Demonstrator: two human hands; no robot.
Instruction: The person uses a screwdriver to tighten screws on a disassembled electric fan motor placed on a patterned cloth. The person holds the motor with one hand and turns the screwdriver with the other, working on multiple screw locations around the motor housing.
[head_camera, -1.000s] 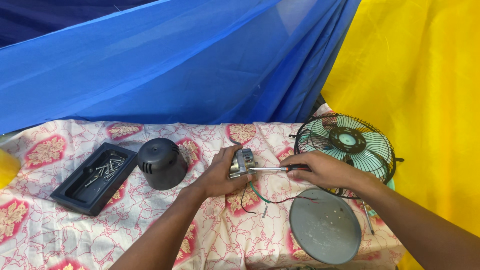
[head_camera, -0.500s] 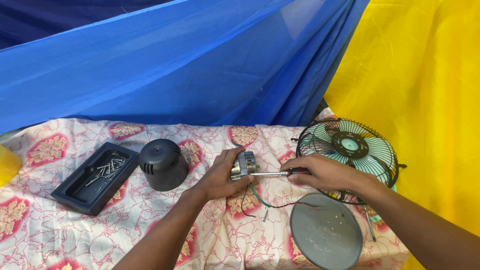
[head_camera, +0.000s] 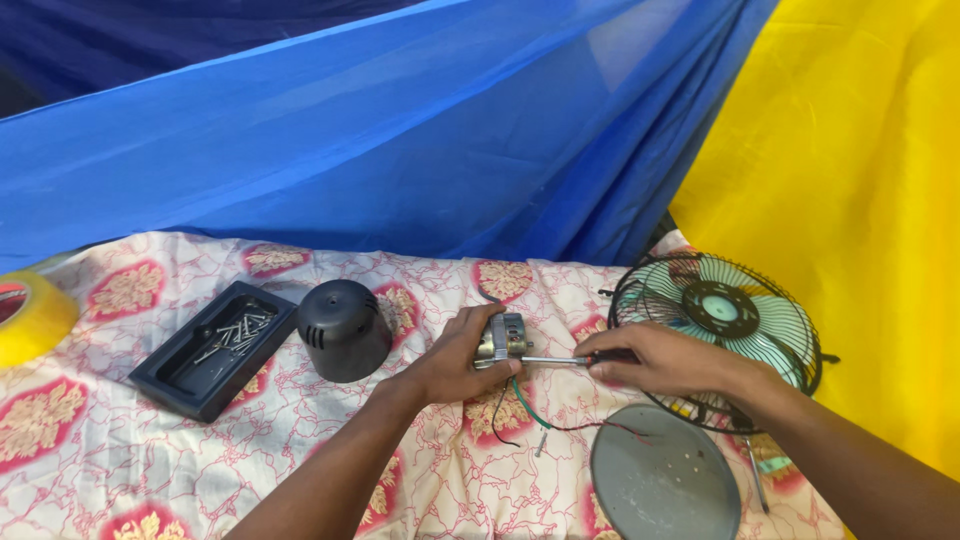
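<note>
My left hand (head_camera: 455, 360) grips a small metal fan motor (head_camera: 503, 338) on the patterned cloth. My right hand (head_camera: 660, 362) holds a screwdriver (head_camera: 560, 360) by its dark handle, its metal shaft pointing left with the tip against the motor. Thin black, green and red wires (head_camera: 535, 415) trail from the motor across the cloth toward me. A black domed motor cover (head_camera: 343, 328) stands just left of my left hand.
A black tray (head_camera: 160, 385) with several screws lies at the left. A fan with wire guard and teal blades (head_camera: 725, 325) stands behind my right hand. A grey round plate (head_camera: 662, 487) lies near me. A yellow tape roll (head_camera: 32, 315) sits far left.
The view has shifted slightly. Both hands stay on the motor and screwdriver, with the screwdriver tip held at the motor.
</note>
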